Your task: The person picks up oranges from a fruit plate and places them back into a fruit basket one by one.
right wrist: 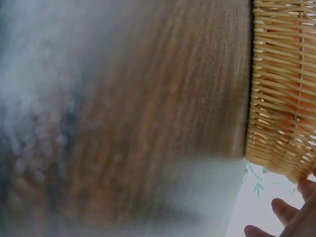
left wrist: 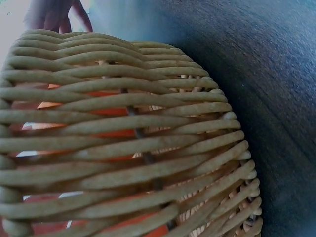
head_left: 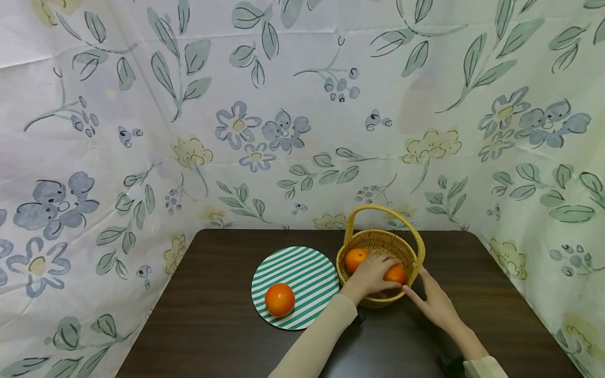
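Note:
A yellow wicker basket (head_left: 373, 236) with a tall arched handle stands on the table. Inside it lie two oranges: one orange (head_left: 356, 259) at the left, another orange (head_left: 395, 273) at the right. My left hand (head_left: 373, 275) reaches over the near rim and grips the right-hand orange, thumb on the near side and fingers over the top. My right hand (head_left: 437, 304) is at the basket's right side, thumb and fingers spread around the handle's base, touching the wicker. In the left wrist view the basket wall (left wrist: 113, 133) hides most of the left hand's work.
Left of the basket lies a round green-and-white striped placemat (head_left: 312, 268) with a single orange (head_left: 280, 300) on it. The dark wooden table (head_left: 212, 304) ends at the back against a floral cloth (head_left: 264, 105).

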`<state>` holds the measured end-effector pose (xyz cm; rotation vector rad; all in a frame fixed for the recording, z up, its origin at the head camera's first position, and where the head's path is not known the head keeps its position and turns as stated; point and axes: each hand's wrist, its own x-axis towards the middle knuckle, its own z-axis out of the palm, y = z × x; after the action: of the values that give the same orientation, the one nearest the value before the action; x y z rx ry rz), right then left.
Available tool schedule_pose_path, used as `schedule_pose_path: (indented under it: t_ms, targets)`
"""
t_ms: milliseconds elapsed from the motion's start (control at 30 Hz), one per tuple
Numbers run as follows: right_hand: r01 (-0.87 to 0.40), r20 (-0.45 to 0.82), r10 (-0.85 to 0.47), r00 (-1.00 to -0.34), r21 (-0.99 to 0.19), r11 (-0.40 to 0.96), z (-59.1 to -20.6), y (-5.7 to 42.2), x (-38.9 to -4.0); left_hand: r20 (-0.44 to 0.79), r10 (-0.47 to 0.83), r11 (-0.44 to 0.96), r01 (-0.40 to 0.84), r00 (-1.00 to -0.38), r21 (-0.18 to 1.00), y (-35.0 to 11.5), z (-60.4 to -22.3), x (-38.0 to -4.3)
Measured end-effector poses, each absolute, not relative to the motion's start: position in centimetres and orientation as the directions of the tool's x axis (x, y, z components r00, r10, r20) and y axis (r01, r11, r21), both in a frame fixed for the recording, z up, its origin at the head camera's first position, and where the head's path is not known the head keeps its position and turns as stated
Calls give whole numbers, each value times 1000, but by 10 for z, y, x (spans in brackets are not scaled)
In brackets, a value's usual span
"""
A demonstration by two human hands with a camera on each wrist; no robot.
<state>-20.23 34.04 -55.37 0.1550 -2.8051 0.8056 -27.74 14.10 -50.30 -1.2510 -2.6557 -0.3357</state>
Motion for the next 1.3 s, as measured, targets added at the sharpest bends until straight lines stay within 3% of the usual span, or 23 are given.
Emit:
schedule_pose_path:
  t_ms: [700, 1300]
  targets:
    - [-147, 220, -34, -975, -520, 842, -554, 340, -203, 306, 707, 622, 766, -638, 161, 124, -494, -274]
    - [-149, 220, -37, -975, -523, 839, -555, 340, -202, 399, 690, 602, 785, -604, 148, 109, -494, -263]
